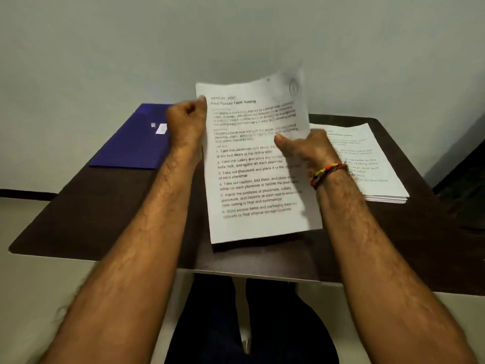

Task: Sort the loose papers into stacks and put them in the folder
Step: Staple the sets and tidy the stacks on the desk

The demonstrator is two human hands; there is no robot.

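Left hand [186, 122] gripped the upper left edge of a bundle of papers [258, 164]; right hand [305, 147] pinched its right edge. Bundle stood tilted, bottom edge on the dark counter [105, 219]. Blue folder [133, 143] lay closed at left, second paper stack [378, 164] at right.

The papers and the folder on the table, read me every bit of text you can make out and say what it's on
Held sheet, heading: "Four Person Table Setting"
Held sheet, step 3: "Take out glassware and place it"
Held sheet, step 5: "Adjust the positions of placemats, cutlery"
Held sheet, small paragraphs near the top and circled mark in its corner: too blurred to read.
Stack of papers on the right: only "on the table" reads; the rest is blurred.
Blue folder, white label: too small to read.
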